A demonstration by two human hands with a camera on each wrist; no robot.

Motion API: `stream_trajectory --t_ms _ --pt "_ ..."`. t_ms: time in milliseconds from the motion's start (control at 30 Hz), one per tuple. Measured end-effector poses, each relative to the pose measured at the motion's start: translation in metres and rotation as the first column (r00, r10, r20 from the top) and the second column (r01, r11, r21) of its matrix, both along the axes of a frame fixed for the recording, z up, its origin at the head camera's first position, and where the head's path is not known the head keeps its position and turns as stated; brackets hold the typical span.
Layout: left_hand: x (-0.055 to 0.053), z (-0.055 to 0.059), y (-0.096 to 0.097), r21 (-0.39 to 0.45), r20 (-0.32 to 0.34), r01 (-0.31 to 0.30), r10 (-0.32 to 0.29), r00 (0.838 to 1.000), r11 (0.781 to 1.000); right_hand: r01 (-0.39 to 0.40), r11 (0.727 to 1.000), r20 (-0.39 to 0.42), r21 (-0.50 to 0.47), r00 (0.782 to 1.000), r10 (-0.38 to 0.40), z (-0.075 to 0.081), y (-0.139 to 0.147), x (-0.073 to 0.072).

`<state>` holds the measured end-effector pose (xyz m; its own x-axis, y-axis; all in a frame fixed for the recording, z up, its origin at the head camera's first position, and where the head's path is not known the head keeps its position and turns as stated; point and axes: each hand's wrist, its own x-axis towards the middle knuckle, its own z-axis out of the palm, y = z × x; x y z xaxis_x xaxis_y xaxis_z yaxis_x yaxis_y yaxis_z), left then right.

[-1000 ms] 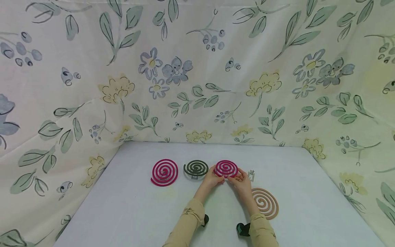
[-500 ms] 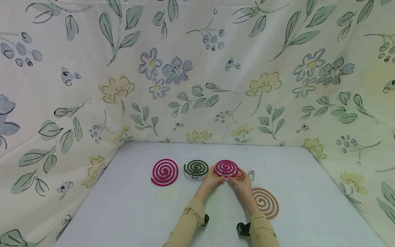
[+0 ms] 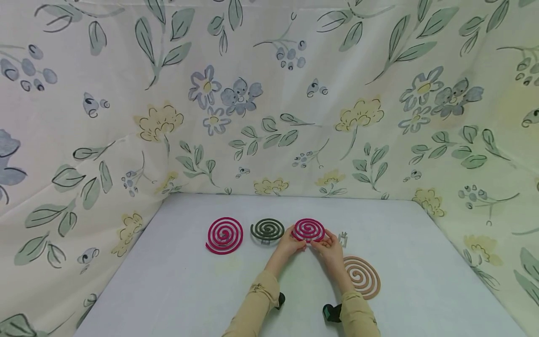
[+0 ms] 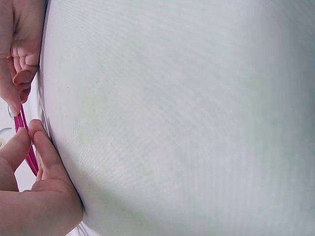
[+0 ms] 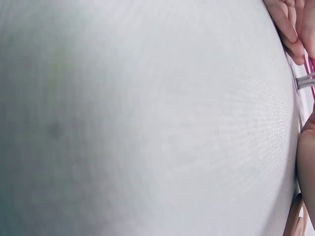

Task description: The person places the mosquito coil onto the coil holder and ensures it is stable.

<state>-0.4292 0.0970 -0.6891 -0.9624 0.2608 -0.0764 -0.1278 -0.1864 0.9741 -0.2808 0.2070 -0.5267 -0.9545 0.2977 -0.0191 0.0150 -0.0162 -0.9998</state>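
Both hands hold a magenta mosquito coil [image 3: 309,230] by its near edge in the head view. My left hand [image 3: 289,244] pinches its left side between thumb and fingers, and my right hand [image 3: 330,247] pinches the right side. Edge-on, the same coil [image 4: 31,160] shows between the fingertips in the left wrist view. Under it a metal stand [image 5: 306,81] appears in the right wrist view. To the left, a dark green mosquito coil [image 3: 268,229] sits raised on a small stand. Farther left is another magenta mosquito coil [image 3: 225,235], with part of a stand showing through its rings.
A small metal stand [image 3: 343,239] stands bare just right of my right hand. Nearer the front, a tan mosquito coil [image 3: 363,278] lies flat, partly covered by the right forearm. A white-covered table [image 3: 177,281] reaches back to a flower-patterned curtain [image 3: 269,154].
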Motion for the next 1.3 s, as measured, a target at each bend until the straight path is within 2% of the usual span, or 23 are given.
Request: stream_trajectory --t_ms 67,133,267,367,433,533,700,833,967,1100,1167,1233,1300 --pt "0.0 0.0 -0.001 0.013 0.001 0.01 -0.01 1.0 1.0 0.0 1.0 0.003 0.004 1.0 0.0 0.001 0.0 0.001" --pt "0.003 0.005 -0.001 0.001 0.001 0.006 -0.006 1.0 1.0 -0.003 1.0 0.004 0.015 1.0 0.003 0.001 -0.001 0.002" --pt "0.017 0.025 -0.002 -0.074 -0.022 -0.021 0.02 1.0 0.997 -0.007 1.0 0.007 0.027 1.0 0.007 0.003 -0.001 0.003" --pt "0.022 0.032 -0.005 -0.069 -0.02 -0.015 0.014 1.0 0.997 -0.004 0.999 0.01 0.036 1.0 0.004 0.005 -0.001 0.004" --pt "0.019 0.028 -0.005 -0.05 -0.007 -0.009 0.009 1.0 0.999 0.001 0.999 0.017 0.04 1.0 -0.001 0.005 -0.001 0.004" --pt "0.011 0.015 -0.003 -0.035 0.014 -0.005 0.005 1.0 0.999 0.003 0.999 0.017 0.046 1.0 -0.003 0.004 -0.001 0.004" --pt "-0.001 0.0 0.002 -0.095 0.017 -0.031 0.032 0.999 0.995 -0.004 0.999 0.004 0.035 1.0 0.004 0.002 0.0 0.003" --pt "-0.012 -0.013 0.005 -0.092 0.05 -0.022 0.027 0.998 0.995 -0.012 1.0 0.002 0.024 1.0 0.012 0.002 0.0 0.003" --pt "-0.029 -0.036 0.007 -0.064 0.075 -0.011 0.016 0.997 0.998 -0.015 1.0 0.002 0.019 1.0 0.015 0.003 0.0 0.004" --pt "-0.049 -0.067 0.011 -0.044 0.07 -0.008 0.011 0.998 0.999 -0.016 1.0 0.003 0.023 1.0 0.016 0.003 0.0 0.004" --pt "-0.055 -0.075 0.012 -0.041 0.059 -0.007 0.009 0.998 0.999 -0.016 1.0 0.004 0.026 1.0 0.016 0.002 0.0 0.004" --pt "-0.051 -0.071 0.011 -0.044 0.043 -0.004 0.006 0.999 0.999 -0.015 1.0 0.003 0.028 1.0 0.015 0.002 0.0 0.004" --pt "-0.037 -0.052 0.008 -0.059 0.04 -0.006 0.008 0.999 0.998 -0.014 0.999 0.002 0.03 1.0 0.014 0.002 0.0 0.004"
